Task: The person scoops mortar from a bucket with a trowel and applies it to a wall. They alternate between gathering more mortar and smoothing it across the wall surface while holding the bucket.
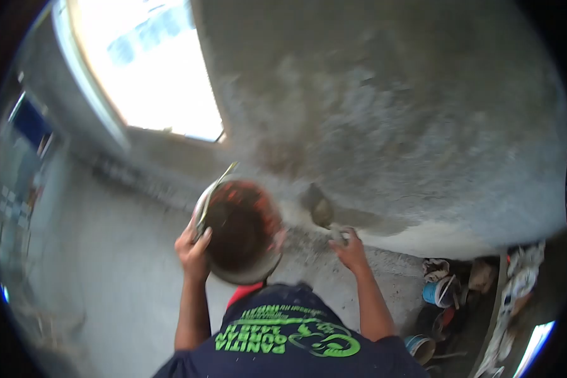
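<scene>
My left hand (194, 249) is closed on the left rim of a round bucket (246, 274), which is tilted so its dark, red-stained inside shows. A thin pale strip (215, 189), perhaps the bucket's handle, runs along that rim. My right hand (350, 250) grips a trowel (322, 213) by its handle. Its blade points up toward the low part of the grey plastered wall (384, 135), overlapping a darker patch there. Motion blurs the blade's edges.
A bright window opening (148, 69) is in the wall at upper left. Concrete floor (126, 252) spreads below it. At lower right stand a blue paint bucket (438, 292) and a pale bucket (420, 348), near a ledge (499, 302) with crumpled sacking.
</scene>
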### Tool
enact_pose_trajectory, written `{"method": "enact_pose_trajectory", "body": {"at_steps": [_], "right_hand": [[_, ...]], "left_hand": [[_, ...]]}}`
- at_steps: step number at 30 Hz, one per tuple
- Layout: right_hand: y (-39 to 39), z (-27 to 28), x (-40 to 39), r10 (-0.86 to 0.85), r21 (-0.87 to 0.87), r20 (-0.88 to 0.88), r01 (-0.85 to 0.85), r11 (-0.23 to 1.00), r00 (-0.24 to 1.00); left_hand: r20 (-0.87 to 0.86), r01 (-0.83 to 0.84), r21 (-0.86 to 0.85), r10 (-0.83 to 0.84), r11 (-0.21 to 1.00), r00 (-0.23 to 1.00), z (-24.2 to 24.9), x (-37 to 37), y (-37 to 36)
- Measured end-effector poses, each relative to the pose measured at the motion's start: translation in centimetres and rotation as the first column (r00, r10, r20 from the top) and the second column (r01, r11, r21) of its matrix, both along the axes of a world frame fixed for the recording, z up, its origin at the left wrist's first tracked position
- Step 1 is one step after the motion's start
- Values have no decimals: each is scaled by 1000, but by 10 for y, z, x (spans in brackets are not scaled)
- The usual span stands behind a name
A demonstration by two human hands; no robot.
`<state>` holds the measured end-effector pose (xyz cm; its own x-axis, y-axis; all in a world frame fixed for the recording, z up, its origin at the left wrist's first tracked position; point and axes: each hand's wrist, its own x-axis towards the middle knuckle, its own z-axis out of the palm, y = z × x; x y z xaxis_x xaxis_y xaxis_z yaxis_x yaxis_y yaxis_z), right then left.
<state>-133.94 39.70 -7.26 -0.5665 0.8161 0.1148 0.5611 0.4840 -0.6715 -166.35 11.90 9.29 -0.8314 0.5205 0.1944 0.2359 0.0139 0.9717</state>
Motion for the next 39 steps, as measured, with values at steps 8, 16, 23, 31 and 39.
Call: {"method": "enact_pose_trajectory", "body": {"at_steps": [8,16,23,31,39], "right_hand": [[-65,66,46,172,-491,-84,-191,850,982],[-59,237,-64,402,-112,625,-432,895,669],[-65,265,-74,567,-213,666,-606,766,484],[-54,282,-72,486,-216,718,-504,836,498],[-6,240,-49,764,-735,223,-410,540,606]], "left_hand": [[-85,188,187,-175,964,981,-11,-4,5],[-218,315,191,-273,930,937,2,-3,28],[-225,340,217,-291,915,930,4,-3,43],[-258,383,232,-324,894,910,4,-2,48],[-262,397,246,-333,885,906,3,-5,64]]}}
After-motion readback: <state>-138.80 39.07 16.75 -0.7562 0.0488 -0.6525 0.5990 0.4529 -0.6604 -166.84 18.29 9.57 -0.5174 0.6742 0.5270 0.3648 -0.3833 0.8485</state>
